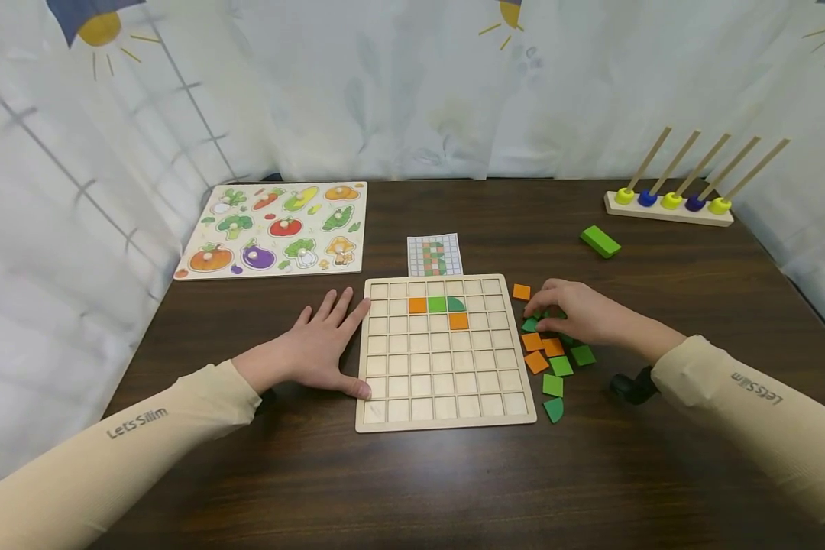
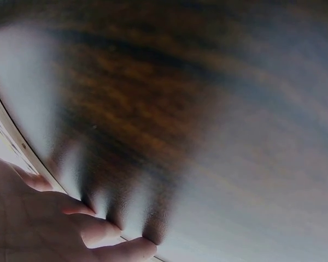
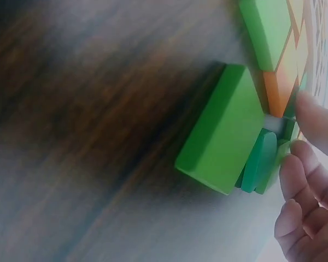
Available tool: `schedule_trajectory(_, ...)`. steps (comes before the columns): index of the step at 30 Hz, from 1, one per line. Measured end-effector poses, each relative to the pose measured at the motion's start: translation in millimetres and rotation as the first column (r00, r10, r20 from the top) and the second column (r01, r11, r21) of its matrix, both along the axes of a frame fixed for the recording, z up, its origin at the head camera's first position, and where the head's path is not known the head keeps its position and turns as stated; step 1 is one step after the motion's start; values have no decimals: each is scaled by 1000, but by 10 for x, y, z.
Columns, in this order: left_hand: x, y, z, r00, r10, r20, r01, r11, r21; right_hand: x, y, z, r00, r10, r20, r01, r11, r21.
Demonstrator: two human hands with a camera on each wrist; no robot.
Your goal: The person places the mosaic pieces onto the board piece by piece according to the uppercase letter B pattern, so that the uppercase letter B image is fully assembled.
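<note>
Head: board [image 1: 441, 363] holds four tiles [image 1: 437, 304]; spread left hand [image 1: 319, 344] touches it; right of it, right hand [image 1: 580, 310] curls, grip unclear.

You have one wooden grid board [image 1: 447, 423] carrying two orange squares [image 1: 417, 305], one green square [image 1: 437, 304] and one green quarter-circle [image 1: 456, 305]. Loose beside it you have four orange squares, at least three green squares and at least two quarter-circles — your right hand [image 1: 580, 312] hides others. You also have one green block [image 1: 600, 241], one pattern card [image 1: 415, 263], one vegetable knob puzzle [image 1: 250, 201] and one five-peg stacker [image 1: 667, 211] — three yellow rings [image 1: 671, 201], two blue rings [image 1: 647, 198]
</note>
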State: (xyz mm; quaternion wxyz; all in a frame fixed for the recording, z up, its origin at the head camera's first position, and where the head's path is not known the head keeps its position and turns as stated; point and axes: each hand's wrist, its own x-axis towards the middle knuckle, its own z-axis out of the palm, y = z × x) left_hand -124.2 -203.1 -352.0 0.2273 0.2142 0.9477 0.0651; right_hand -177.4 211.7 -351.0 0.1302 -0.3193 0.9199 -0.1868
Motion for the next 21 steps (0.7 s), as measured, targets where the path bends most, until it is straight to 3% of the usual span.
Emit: schedule_trajectory(21,4,-1,12,1000,-2,-5,3,1000,5,25,-66,66,993,89,-80,-83,994,67)
